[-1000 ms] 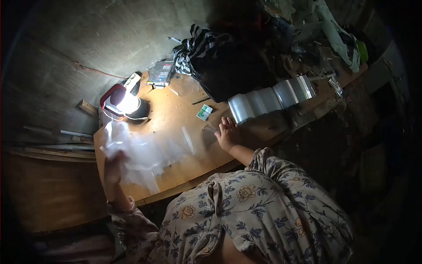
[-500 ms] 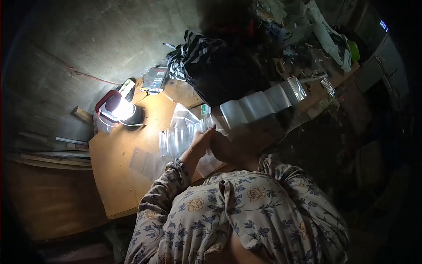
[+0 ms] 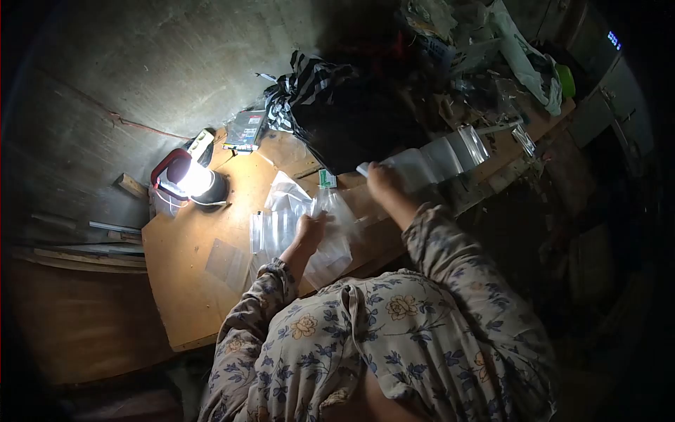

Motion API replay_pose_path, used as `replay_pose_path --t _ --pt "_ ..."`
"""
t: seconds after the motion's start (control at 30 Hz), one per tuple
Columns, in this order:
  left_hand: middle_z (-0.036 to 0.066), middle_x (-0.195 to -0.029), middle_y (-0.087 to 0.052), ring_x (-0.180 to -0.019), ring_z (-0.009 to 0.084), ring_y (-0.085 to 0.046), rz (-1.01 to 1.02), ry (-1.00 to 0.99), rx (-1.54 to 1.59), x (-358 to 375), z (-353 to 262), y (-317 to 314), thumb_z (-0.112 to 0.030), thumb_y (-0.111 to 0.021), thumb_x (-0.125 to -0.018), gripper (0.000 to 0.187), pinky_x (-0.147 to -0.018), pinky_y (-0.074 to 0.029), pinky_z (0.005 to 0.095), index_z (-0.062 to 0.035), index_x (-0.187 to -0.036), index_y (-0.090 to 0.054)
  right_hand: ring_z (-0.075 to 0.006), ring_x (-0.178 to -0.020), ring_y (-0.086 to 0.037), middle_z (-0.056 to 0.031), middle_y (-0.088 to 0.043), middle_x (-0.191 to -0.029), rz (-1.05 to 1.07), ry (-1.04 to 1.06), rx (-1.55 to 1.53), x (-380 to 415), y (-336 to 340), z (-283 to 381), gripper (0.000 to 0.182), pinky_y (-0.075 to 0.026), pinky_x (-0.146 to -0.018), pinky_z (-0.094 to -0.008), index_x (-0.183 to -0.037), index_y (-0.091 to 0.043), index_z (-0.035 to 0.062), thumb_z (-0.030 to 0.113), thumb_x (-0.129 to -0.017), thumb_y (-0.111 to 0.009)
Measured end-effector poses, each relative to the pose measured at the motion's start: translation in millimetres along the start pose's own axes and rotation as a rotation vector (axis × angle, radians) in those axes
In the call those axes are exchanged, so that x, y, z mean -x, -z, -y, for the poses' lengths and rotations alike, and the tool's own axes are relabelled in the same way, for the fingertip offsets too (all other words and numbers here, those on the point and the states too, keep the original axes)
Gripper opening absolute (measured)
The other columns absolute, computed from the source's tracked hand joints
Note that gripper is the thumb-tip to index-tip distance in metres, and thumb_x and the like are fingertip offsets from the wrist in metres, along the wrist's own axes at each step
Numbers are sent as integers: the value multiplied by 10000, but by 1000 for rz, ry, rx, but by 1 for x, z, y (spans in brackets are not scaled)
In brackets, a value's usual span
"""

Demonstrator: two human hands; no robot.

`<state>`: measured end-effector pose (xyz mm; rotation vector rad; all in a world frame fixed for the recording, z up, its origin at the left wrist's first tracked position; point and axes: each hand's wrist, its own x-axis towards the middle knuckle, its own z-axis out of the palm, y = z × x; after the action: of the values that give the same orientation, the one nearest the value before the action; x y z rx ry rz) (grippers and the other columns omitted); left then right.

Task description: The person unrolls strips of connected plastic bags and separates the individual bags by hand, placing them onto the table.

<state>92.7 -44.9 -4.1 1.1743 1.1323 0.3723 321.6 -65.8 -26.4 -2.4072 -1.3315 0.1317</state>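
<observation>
My left hand is closed on a clear plastic bag over the table. More clear plastic sleeves lie beside it to the left, with a flat sheet at the table's front. My right hand is at the near end of a row of overlapping clear plastic sleeves, its fingers closed around the end sleeve's edge. A small green-and-white label shows just beyond my left hand.
A lit lantern with a red handle stands on the wooden table. Behind are a dark box, a black bag with a striped part, and a heap of plastic items. A wall rises at the back left.
My right hand has moved away from my left hand to the row of sleeves on the right. My left hand has shifted slightly left and toward me, still holding plastic.
</observation>
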Motion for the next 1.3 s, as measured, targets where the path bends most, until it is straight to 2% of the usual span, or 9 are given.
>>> replay_pose_path --t 0.2,0.33,0.43,0.63,0.77,0.8,0.83,1.0,1.3 --pt "75 -796 -535 -582 173 -529 55 -18 218 67 -86 60 -233 -505 -765 276 -530 -467 299 -18 -939 -494 -320 -691 -546 -199 -545 -738 -37 306 5 -24 239 1 146 -429 -594 -391 -740 -518 8 61 -606 -495" --pt "4 -681 -492 -517 98 -478 310 4 468 123 -130 187 -226 -493 -770 187 -422 -399 223 -68 -870 -493 -190 -685 -538 -108 -556 -792 17 179 -268 -22 369 -17 355 -426 -607 -291 -978 -478 -4 110 -646 -532" --pt "81 -797 -543 -641 171 -520 -507 -271 -370 194 -161 225 -245 -482 -747 302 -565 -428 269 -20 -946 -514 -128 -770 -508 -59 -526 -900 -4 71 -542 -30 412 -54 442 -400 -672 -246 -1096 -410 9 108 -679 -516" --pt "69 -789 -538 -638 161 -515 -820 -370 -16 251 -125 325 -242 -489 -742 308 -563 -420 260 -15 -950 -510 -183 -806 -525 -117 -541 -882 95 -127 -477 -69 345 -152 467 -414 -682 -313 -1049 -448 35 138 -606 -556" --pt "61 -785 -535 -636 154 -511 -887 -300 -73 250 -99 331 -240 -494 -739 313 -561 -414 254 -12 -952 -508 -311 -919 -479 -197 -486 -999 -201 4 53 -87 155 -246 421 -388 -763 -376 -1073 -409 45 81 -660 -481" --pt "59 -783 -535 -636 152 -510 -886 -288 -76 247 -94 324 -240 -495 -738 314 -560 -413 252 -11 -953 -508 -321 -973 -437 -195 -449 -1055 -43 -223 83 -36 185 -147 383 -376 -783 -384 -1054 -418 50 57 -672 -457" --pt "57 -782 -534 -635 150 -509 -887 -282 -71 244 -90 318 -239 -496 -737 315 -560 -411 251 -10 -954 -507 -318 -960 -443 -179 -465 -1033 -412 38 132 -30 131 -154 372 -375 -771 -391 -1039 -430 54 51 -669 -463" --pt "47 -776 -530 -633 142 -504 -866 -273 -19 233 -84 297 -237 -502 -733 322 -558 -405 243 -6 -957 -504 -356 -846 -470 -176 -439 -1007 -24 251 103 73 76 32 459 -389 -697 -459 -1074 -389 51 188 -654 -512" --pt "29 -765 -524 -629 126 -496 -806 -225 142 229 -74 308 -232 -513 -725 334 -554 -393 230 1 -963 -499 -300 -800 -518 -180 -460 -978 144 161 488 70 38 40 418 -445 -633 -373 -1134 -324 47 185 -751 -419"
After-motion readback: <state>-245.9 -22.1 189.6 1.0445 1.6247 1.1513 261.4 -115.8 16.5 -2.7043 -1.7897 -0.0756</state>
